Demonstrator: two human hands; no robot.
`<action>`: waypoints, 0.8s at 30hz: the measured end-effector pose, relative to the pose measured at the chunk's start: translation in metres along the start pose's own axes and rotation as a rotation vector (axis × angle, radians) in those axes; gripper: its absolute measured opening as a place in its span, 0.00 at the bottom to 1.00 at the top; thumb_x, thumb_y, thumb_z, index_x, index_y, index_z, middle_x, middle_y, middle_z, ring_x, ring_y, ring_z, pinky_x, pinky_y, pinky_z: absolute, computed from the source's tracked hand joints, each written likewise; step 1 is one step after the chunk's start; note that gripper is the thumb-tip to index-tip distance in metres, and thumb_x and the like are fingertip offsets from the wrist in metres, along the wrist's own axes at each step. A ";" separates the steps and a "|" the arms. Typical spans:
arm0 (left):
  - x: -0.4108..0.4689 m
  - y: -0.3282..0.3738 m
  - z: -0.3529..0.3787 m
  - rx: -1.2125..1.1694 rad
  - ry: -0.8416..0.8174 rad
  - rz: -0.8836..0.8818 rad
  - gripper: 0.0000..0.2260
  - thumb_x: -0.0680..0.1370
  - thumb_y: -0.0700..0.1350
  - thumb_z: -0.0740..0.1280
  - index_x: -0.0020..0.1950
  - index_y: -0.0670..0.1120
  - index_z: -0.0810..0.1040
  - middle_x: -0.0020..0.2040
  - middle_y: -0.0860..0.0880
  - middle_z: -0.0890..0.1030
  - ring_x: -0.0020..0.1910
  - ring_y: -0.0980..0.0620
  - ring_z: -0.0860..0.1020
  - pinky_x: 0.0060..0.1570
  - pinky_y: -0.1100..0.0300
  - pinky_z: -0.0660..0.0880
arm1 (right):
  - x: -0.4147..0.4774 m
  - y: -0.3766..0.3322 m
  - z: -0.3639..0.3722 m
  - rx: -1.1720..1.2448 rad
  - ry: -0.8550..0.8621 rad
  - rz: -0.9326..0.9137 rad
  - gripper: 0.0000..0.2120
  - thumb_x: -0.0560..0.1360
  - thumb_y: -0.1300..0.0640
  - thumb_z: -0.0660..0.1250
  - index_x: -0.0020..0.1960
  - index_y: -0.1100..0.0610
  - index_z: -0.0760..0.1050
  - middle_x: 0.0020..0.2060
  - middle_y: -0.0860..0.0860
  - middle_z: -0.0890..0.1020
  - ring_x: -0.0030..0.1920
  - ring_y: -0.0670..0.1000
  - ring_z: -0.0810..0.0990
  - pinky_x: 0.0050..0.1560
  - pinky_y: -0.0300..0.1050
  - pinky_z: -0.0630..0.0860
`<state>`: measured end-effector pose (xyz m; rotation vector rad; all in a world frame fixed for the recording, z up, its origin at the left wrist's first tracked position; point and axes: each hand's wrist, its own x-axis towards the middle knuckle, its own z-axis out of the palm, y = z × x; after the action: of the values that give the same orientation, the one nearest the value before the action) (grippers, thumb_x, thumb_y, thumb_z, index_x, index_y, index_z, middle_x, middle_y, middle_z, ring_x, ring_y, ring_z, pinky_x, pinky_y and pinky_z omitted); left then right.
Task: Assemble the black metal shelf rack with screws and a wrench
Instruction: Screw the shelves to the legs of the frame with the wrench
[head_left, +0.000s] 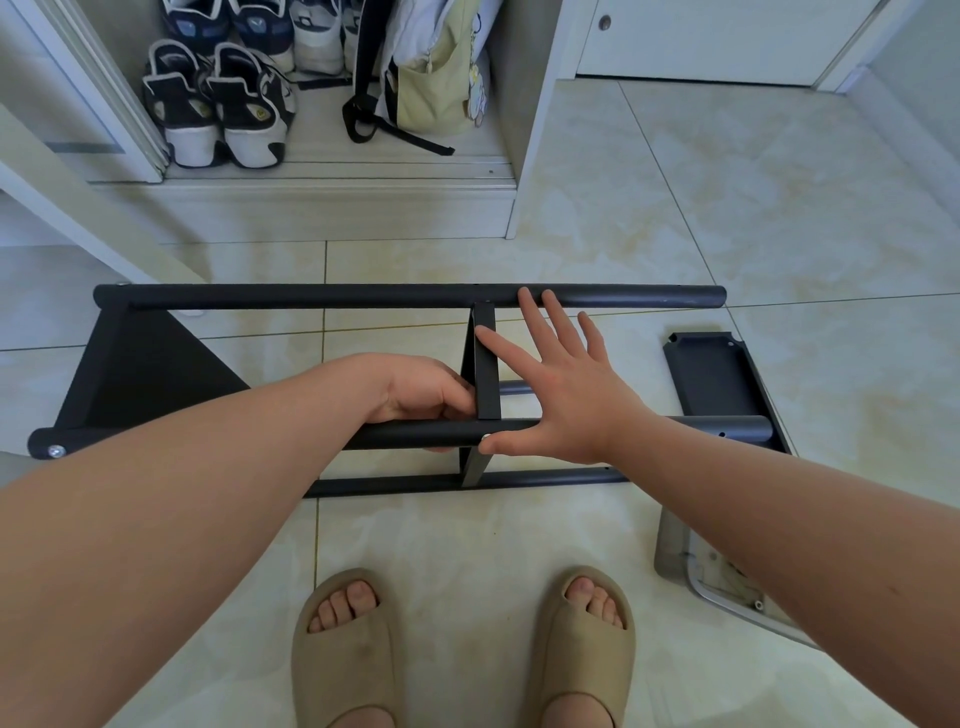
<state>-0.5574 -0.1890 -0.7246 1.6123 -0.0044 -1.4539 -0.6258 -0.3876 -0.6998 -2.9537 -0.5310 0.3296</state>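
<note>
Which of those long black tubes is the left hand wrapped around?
The near tube, closest to the camera: the left hand curls round it beside the crosspiece. The right hand merely touches the far tube.

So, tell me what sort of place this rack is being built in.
Likely a home entryway: sneakers and a bag sit in a low open cupboard, the floor is glossy tile, and the person at the rack wears slides.
</note>
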 end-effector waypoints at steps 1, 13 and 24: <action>0.000 0.000 0.000 -0.005 -0.004 -0.001 0.06 0.78 0.36 0.65 0.49 0.43 0.81 0.38 0.46 0.82 0.36 0.52 0.81 0.46 0.55 0.78 | 0.000 0.000 0.000 -0.001 0.000 0.000 0.52 0.63 0.16 0.49 0.80 0.36 0.38 0.80 0.53 0.32 0.79 0.57 0.29 0.78 0.64 0.36; -0.002 0.002 0.001 0.085 0.044 -0.077 0.06 0.79 0.45 0.67 0.49 0.47 0.83 0.37 0.49 0.82 0.39 0.52 0.78 0.43 0.57 0.77 | 0.000 0.000 0.000 0.006 0.002 0.001 0.52 0.63 0.16 0.50 0.80 0.36 0.38 0.80 0.52 0.32 0.79 0.56 0.29 0.78 0.65 0.37; 0.000 -0.001 -0.001 -0.008 0.012 0.072 0.08 0.78 0.33 0.64 0.53 0.40 0.80 0.48 0.44 0.83 0.49 0.47 0.81 0.60 0.50 0.76 | 0.000 0.000 -0.001 0.002 -0.005 0.003 0.53 0.63 0.16 0.49 0.80 0.36 0.38 0.80 0.53 0.32 0.79 0.57 0.29 0.78 0.65 0.37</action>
<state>-0.5569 -0.1878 -0.7253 1.5984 -0.0492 -1.3878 -0.6259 -0.3874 -0.6989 -2.9532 -0.5262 0.3383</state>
